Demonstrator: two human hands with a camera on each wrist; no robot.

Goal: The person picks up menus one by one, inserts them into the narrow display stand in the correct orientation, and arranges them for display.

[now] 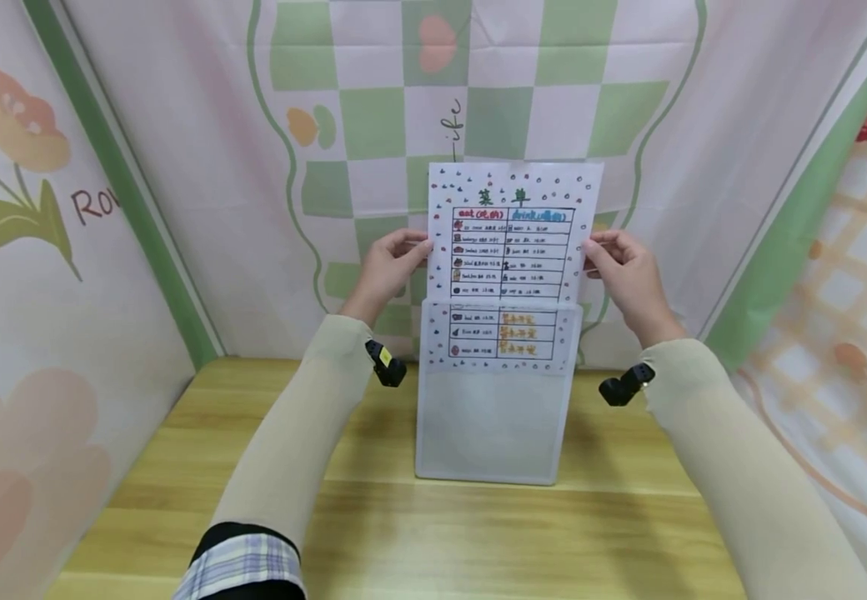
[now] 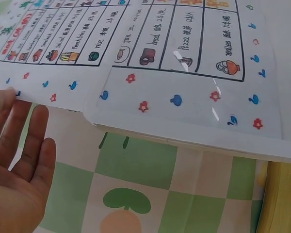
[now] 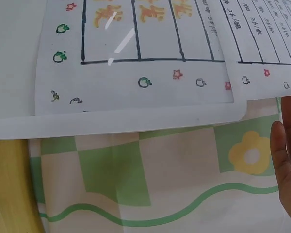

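Observation:
A hand-drawn menu sheet (image 1: 512, 233) with a table and coloured dots round the border stands partly inside a clear plastic sleeve (image 1: 489, 425). The sleeve stands upright on the wooden table (image 1: 478, 533), and the sheet's lower rows show through its top. My left hand (image 1: 392, 262) pinches the sheet's left edge and my right hand (image 1: 624, 267) pinches its right edge, both above the sleeve's rim. In the left wrist view my left hand (image 2: 19, 160) reaches with straight fingers to the sheet (image 2: 63, 43) beside the sleeve (image 2: 184, 102). The right wrist view has my right hand (image 3: 288, 165) under the sheet (image 3: 262, 43).
Cloth walls close in the table on three sides: a green-and-white checked cloth (image 1: 418, 117) behind the sleeve, flowered panels (image 1: 21, 250) at left and a plaid panel (image 1: 861, 275) at right. Wrist cameras (image 1: 387, 364) sit on both sleeved forearms.

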